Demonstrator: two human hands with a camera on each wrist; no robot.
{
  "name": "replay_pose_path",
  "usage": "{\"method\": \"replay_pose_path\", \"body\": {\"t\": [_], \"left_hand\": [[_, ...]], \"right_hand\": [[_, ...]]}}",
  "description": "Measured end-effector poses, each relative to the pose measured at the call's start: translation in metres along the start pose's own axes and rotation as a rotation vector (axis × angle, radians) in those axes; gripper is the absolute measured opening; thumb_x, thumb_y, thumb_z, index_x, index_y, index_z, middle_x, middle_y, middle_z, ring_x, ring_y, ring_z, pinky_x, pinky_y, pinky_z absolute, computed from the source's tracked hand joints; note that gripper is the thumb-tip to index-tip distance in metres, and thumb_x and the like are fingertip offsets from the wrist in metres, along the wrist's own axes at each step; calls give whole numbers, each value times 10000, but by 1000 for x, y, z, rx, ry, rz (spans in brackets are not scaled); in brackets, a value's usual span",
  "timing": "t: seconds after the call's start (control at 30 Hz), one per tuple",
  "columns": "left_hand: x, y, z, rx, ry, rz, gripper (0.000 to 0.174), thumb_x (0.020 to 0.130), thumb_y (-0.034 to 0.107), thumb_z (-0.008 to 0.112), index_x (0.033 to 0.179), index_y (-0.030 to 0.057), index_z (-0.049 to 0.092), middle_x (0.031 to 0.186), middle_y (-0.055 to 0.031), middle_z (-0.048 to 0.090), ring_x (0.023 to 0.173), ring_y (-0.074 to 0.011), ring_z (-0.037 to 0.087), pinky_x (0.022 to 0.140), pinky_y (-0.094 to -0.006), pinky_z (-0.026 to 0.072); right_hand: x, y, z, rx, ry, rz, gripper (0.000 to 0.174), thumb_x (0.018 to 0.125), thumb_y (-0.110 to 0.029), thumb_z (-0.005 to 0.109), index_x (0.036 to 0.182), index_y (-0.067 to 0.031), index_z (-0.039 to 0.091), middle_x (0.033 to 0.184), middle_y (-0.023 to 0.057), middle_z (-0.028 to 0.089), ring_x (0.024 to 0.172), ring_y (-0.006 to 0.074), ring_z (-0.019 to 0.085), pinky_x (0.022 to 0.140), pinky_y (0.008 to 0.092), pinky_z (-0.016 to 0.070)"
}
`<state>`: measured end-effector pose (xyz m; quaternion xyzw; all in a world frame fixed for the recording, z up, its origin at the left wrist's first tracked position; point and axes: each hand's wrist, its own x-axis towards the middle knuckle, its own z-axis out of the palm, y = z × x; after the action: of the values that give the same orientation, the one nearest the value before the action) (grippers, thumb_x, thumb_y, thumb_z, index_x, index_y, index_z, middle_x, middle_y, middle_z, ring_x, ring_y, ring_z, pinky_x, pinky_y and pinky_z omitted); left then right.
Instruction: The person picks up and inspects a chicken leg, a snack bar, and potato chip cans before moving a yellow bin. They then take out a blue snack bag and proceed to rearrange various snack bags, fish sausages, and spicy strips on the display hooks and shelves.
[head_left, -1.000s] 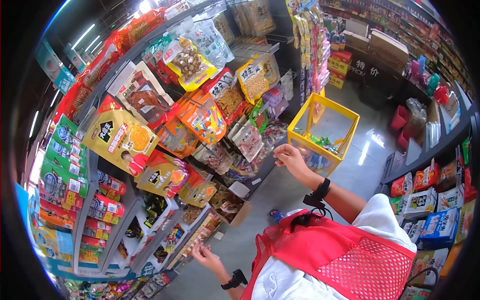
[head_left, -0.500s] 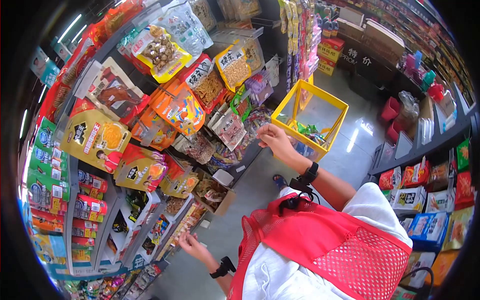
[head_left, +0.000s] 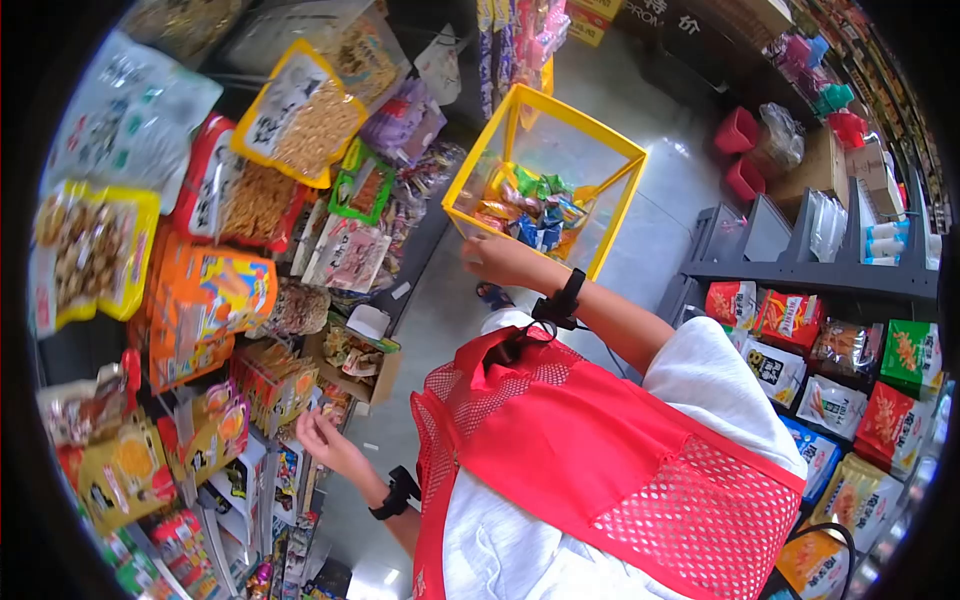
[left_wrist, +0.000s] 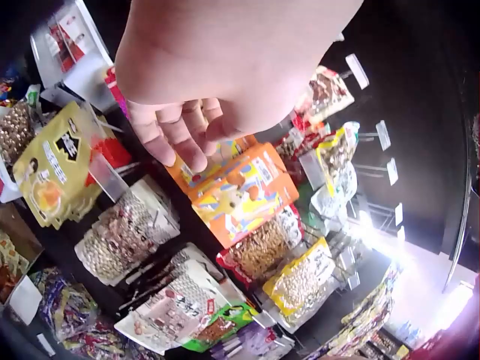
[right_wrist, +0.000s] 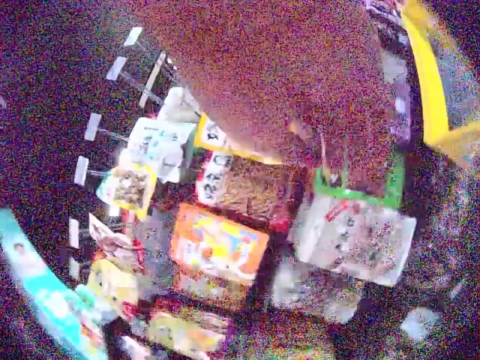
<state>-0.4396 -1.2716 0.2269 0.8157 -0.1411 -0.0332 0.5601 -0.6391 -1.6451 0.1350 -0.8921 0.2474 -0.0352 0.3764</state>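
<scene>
My left hand [head_left: 325, 437] hovers beside the low shelf of small snack boxes [head_left: 270, 385], fingers relaxed and holding nothing. In the left wrist view its fingers [left_wrist: 176, 139] hang loosely curled in front of an orange snack bag [left_wrist: 240, 199]. My right hand [head_left: 492, 258] is raised at the near corner of a yellow-framed basket [head_left: 575, 110] that holds several bright packets [head_left: 530, 205]. Its fingers look loosely curled with nothing in them. The right wrist view is dark and grainy and shows only hanging bags and the basket's yellow frame [right_wrist: 431, 82].
Hanging snack bags [head_left: 210, 290] fill the rack on the left. An open cardboard box [head_left: 355, 355] sits on the floor at its foot. A grey shelf of packets [head_left: 830, 370] stands on the right, red buckets [head_left: 738, 130] beyond. Between them runs a narrow grey floor aisle [head_left: 440, 310].
The view has tipped downward and closer to the basket. My right hand has stayed by the basket's near corner, and my left hand has lifted nearer the low shelf.
</scene>
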Motion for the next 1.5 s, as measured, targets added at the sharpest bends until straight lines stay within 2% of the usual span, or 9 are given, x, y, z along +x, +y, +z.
{"method": "replay_pose_path", "body": {"t": [0.17, 0.2, 0.4, 0.6, 0.8, 0.9, 1.03, 1.27, 1.5], "left_hand": [[26, 49, 56, 78, -132, -2, 273, 1000, 80, 503, 1258, 3, 453, 1122, -130, 602, 882, -181, 613, 793, -290, 488], [29, 50, 60, 87, -150, 4, 275, 1000, 80, 504, 1260, 4, 451, 1124, -130, 601, 877, -181, 614, 792, -290, 488], [29, 31, 73, 115, -188, -32, 280, 998, 62, 491, 1266, -3, 448, 1121, -142, 603, 887, -192, 608, 804, -298, 485], [21, 42, 80, 171, -177, -63, 288, 986, 34, 481, 1270, -5, 454, 1119, -153, 604, 886, -193, 604, 813, -303, 486], [7, 41, 78, 227, -153, -116, 282, 987, 29, 475, 1267, -7, 457, 1109, -152, 604, 894, -196, 606, 828, -302, 491], [-1, 38, 76, 229, -154, -114, 283, 988, 27, 474, 1267, -13, 456, 1108, -158, 605, 899, -202, 607, 832, -304, 494], [-18, 44, 75, 195, -141, -97, 279, 989, 30, 477, 1262, -22, 453, 1110, -161, 603, 893, -209, 606, 837, -307, 498], [-57, 30, 38, 126, -167, -61, 275, 992, 37, 474, 1259, -23, 452, 1134, -159, 597, 898, -210, 599, 847, -314, 502], [-112, 4, 1, 5, -178, 29, 277, 990, 54, 485, 1257, -12, 458, 1119, -131, 595, 899, -194, 590, 826, -304, 494]], "right_hand": [[0, 60, 21, -430, -110, 94, 242, 838, -174, 575, 1013, -8, 579, 1078, 187, 612, 1032, 354, 611, 744, 459, 531], [-2, 78, 34, -505, -46, 12, 238, 860, -226, 575, 970, -19, 616, 953, 157, 655, 899, 299, 669, 649, 416, 541], [-18, 114, 67, -309, -126, 133, 230, 897, -217, 534, 969, -8, 599, 847, 133, 653, 777, 296, 671, 609, 426, 542], [-21, 102, 54, -242, -150, 138, 244, 900, -172, 524, 1071, 0, 545, 1021, 183, 615, 991, 297, 627, 786, 400, 527], [-17, 115, 60, -425, 277, 235, 423, 893, -124, 496, 1281, 38, 457, 1290, 227, 504, 1222, 352, 475, 972, 444, 419], [-36, 146, 83, -468, 221, 267, 498, 893, -106, 478, 1358, 53, 392, 1324, 244, 496, 1205, 373, 500, 986, 461, 412], [-57, 163, 87, -7, 100, 408, 490, 897, -127, 472, 1348, 52, 402, 1275, 252, 527, 1136, 403, 550, 986, 481, 415], [-121, 157, 94, -405, 388, 408, 416, 858, -109, 510, 1246, 40, 488, 1125, 205, 591, 1170, 354, 517, 1076, 457, 336], [-176, 158, 98, -493, 365, 350, 270, 806, -53, 534, 1071, -1, 528, 1008, 175, 604, 1044, 313, 580, 1043, 413, 374]]}}
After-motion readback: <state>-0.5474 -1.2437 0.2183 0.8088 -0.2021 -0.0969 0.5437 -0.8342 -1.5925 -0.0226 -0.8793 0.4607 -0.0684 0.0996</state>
